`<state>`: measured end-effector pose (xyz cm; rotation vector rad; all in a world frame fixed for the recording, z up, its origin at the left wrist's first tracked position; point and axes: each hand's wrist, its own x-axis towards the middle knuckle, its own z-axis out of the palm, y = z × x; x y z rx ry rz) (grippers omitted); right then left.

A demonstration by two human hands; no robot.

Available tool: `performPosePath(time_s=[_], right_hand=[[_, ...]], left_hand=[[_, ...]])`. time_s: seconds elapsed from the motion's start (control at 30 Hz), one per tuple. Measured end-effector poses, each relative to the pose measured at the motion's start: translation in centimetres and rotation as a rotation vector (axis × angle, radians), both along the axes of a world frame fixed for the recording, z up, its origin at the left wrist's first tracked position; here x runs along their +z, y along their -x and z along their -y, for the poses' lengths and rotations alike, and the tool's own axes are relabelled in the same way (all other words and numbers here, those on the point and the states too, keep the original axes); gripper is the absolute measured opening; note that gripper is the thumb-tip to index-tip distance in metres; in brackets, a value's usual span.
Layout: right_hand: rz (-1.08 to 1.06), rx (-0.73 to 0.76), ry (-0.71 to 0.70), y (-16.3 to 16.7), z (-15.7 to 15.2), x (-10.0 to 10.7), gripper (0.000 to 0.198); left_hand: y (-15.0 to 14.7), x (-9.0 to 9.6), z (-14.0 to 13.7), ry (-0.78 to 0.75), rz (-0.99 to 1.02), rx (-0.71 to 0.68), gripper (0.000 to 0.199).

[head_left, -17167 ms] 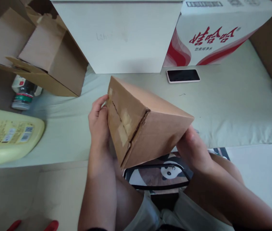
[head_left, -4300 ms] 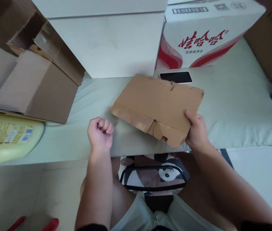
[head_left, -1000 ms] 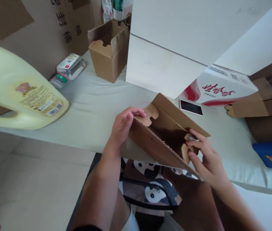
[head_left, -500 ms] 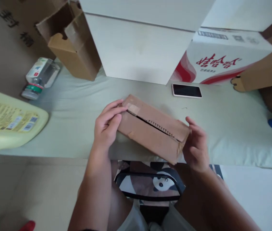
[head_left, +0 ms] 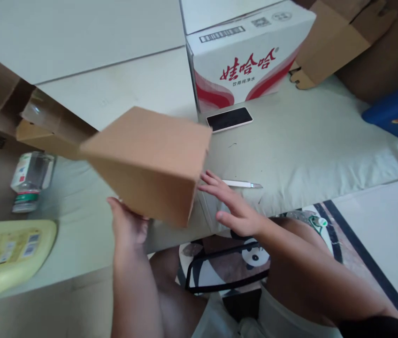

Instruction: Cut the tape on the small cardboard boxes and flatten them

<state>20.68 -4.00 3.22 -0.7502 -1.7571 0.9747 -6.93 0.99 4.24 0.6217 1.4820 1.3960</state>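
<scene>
A brown cardboard box point(head_left: 156, 145) is raised and tilted above the cloth-covered surface, a little blurred by motion. My left hand point(head_left: 128, 223) grips it from below at its near left side; some of the fingers are hidden behind the box. At the box's right edge is my right hand point(head_left: 232, 204), open with its fingers spread. Its fingertips are close to the cardboard, and whether they touch I cannot tell. Just beyond those fingers lies a slim white craft knife point(head_left: 244, 184) with a metal tip, partly covered by the hand.
A phone point(head_left: 230, 119) lies before a white and red carton point(head_left: 244, 70). Large white boxes point(head_left: 114, 89) stand behind. On the left are a plastic bottle point(head_left: 30, 180) and a yellow jug point(head_left: 12, 253). A blue container point(head_left: 396, 108) and opened cardboard point(head_left: 332, 42) are at right.
The box has been lifted and turned, so plain faces show instead of the taped seam. My right hand has come off its end. The view has swung right, and the knife now shows.
</scene>
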Motion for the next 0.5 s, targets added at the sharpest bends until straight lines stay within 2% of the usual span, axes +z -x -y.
performPosePath(time_s=[0.07,0.1,0.23,0.33,0.37,0.4,0.43,0.5], right_hand=[[0.051,0.009,-0.068,0.2,0.1,0.4,0.062],[0.046,0.0,-0.082,0.2,0.1,0.5,0.063],[-0.05,-0.108,-0.053,-0.2,0.1,0.5,0.051],[-0.107,-0.187,-0.039,-0.5,0.2,0.4,0.035],[-0.102,-0.184,-0.053,-0.5,0.2,0.4,0.033],[-0.08,-0.166,-0.082,-0.4,0.3,0.5,0.032],[-0.048,-0.141,-0.124,-0.1,0.4,0.6,0.033],[0.016,-0.084,-0.227,0.8,0.7,0.8,0.035]], left_hand=[[-1.5,-0.3,1.1,0.091,-0.066,-0.241,0.082],[-2.0,-0.3,1.6,0.144,-0.123,-0.336,0.083],[-1.7,1.0,2.8,0.333,-0.312,-0.781,0.077],[0.0,2.3,2.6,0.35,-0.381,-1.074,0.068],[0.7,2.4,2.4,0.331,-0.405,-1.092,0.063],[1.3,2.3,2.3,0.305,-0.431,-1.047,0.059],[1.8,2.1,2.2,0.275,-0.46,-0.933,0.057],[2.7,1.2,2.1,0.172,-0.516,-0.554,0.06]])
